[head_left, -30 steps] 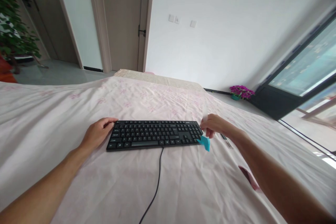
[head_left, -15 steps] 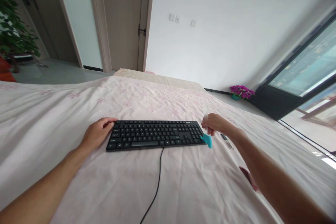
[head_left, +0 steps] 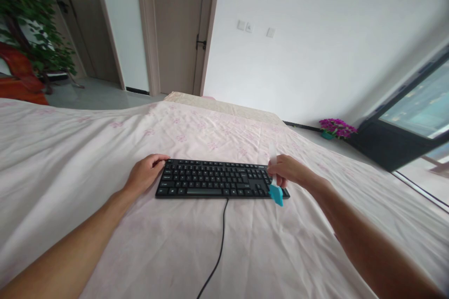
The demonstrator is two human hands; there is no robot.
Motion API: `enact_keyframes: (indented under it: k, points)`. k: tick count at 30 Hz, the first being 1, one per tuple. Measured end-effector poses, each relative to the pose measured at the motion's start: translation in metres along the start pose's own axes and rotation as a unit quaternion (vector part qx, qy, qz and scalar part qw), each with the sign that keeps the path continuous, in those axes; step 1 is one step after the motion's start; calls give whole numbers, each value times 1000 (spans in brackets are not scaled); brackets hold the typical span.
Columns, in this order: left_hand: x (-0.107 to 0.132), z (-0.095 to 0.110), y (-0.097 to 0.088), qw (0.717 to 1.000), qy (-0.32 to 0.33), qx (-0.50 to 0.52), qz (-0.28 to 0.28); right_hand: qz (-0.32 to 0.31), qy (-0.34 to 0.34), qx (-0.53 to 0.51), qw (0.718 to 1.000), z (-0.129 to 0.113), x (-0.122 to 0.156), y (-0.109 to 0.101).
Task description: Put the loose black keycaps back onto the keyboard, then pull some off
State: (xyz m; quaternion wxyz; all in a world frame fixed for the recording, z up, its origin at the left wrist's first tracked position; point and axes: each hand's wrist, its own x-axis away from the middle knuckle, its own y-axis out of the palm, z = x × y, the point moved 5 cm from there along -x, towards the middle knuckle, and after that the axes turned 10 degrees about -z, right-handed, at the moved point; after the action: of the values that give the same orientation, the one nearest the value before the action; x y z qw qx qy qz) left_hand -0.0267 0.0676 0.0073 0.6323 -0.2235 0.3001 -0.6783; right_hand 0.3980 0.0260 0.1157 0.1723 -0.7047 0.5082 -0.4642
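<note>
Right hand (head_left: 279, 171) is pinching a blue-ended tool (head_left: 276, 195), fingers closed; the corded keyboard (head_left: 210, 180) is stretching leftward beneath that grip, left hand (head_left: 146, 173) touching its other end, clasp unclear!

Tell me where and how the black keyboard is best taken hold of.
Probably take the keyboard by its two short ends, coming from left and right. It lies flat, long and thin, keys up, so the ends offer edges away from most keys. The cable leaves the near long edge, so I'd avoid that side. The right grip, holding the teal-headed tool, would need freeing first.
</note>
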Motion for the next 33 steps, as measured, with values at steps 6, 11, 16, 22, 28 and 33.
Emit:
enact_keyframes:
  k: [6,11,16,22,28,33]
  points:
    - [2,8,-3,1000,10,14,2,12,-243,-151,958,-92,3,42]
    - [2,7,-3,999,25,19,9,-71,-378,-192,903,-169,-16,108]
    - [0,4,-1,999,36,25,14,-90,-383,-76,916,-198,-22,123]
    - [0,5,-2,999,20,32,11,29,-256,87,962,-193,-19,88]
    - [0,4,-2,999,35,36,15,74,-295,-42,952,-213,-43,105]
    - [-1,3,-1,999,33,27,15,-33,-254,-94,962,-217,-52,131]
